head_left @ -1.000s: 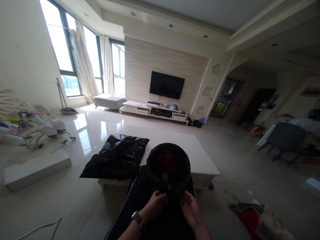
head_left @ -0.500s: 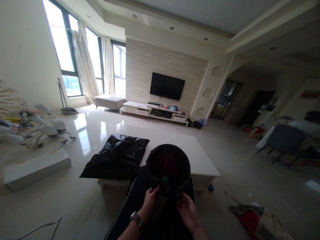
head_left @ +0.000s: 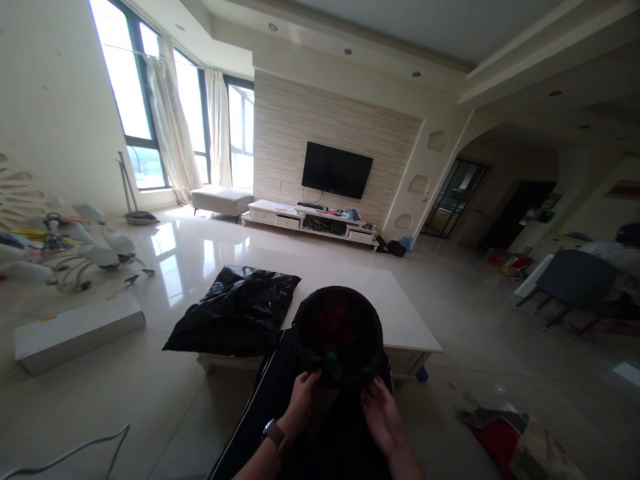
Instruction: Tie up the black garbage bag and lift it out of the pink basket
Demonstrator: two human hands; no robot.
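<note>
A round bin lined with a black plastic bag [head_left: 338,333] stands against my lap, with something red and a small green spot inside. My left hand [head_left: 302,395], with a watch on its wrist, pinches the bag's near rim, fingers closed on the plastic. My right hand [head_left: 381,413] rests at the rim's right side, fingers curled against the bag. A second, filled black bag [head_left: 235,311] lies on the white low table [head_left: 395,313] to the left of the bin.
A white flat box [head_left: 75,330] lies on the glossy floor at left, near scattered white items. A TV and cabinet stand at the far wall. A red and pale cloth [head_left: 515,440] lies at bottom right. A person sits by a dark chair [head_left: 573,283] at right.
My left hand shifted up to the bag's near rim and closed on it. My right hand stays at the rim's right. The view moved slightly.
</note>
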